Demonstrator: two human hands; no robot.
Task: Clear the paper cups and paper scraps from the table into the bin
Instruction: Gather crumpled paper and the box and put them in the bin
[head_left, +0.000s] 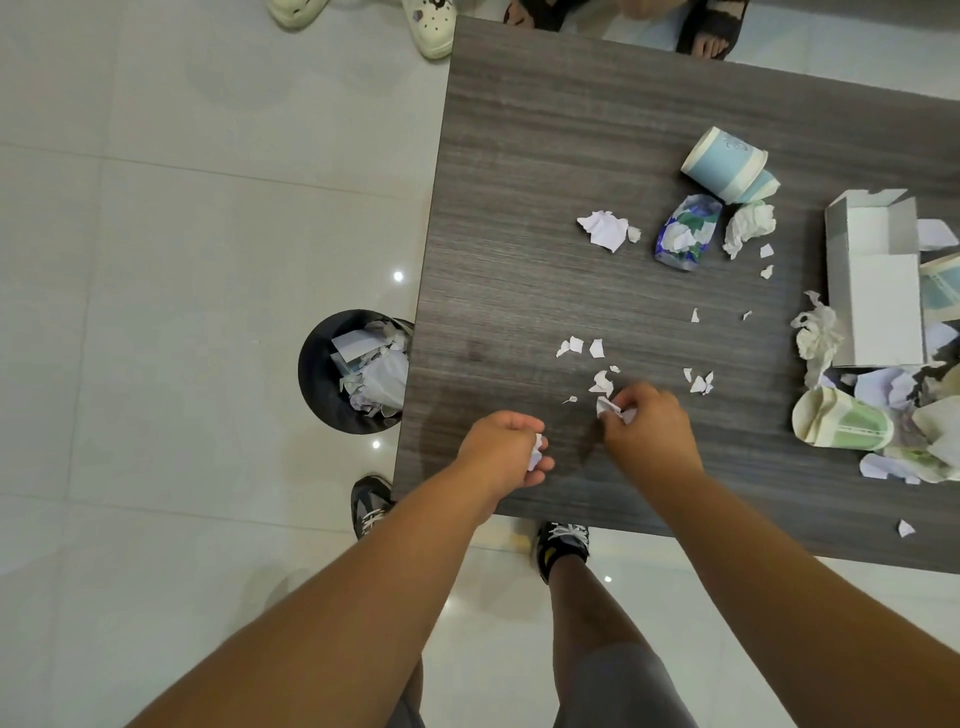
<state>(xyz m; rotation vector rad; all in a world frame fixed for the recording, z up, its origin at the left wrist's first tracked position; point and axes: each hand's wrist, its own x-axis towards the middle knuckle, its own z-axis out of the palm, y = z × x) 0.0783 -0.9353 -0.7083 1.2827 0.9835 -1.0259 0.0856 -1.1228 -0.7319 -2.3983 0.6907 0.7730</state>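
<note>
Both hands work over the near left part of the dark wood-grain bench. The left hand is curled round a small wad of white paper, which peeks out between its fingers and thumb just inside the bench's near edge. The right hand sits a little farther in, its fingertips pinching a white scrap that lies against the bench top. Just beyond it, more small torn scraps are strewn toward the middle of the bench. Farther off to the right, a light blue paper cup lies on its side, with a crushed blue-and-green cup and a crumpled tissue just beside it, and a larger crumpled sheet to their left. At the right edge stands an open white carton, and near it a flattened green-striped cup rests among a heap of crumpled paper. The black bin stands on the tiled floor, tucked against the bench's left edge, already holding paper and partly hidden beneath the bench top.
</note>
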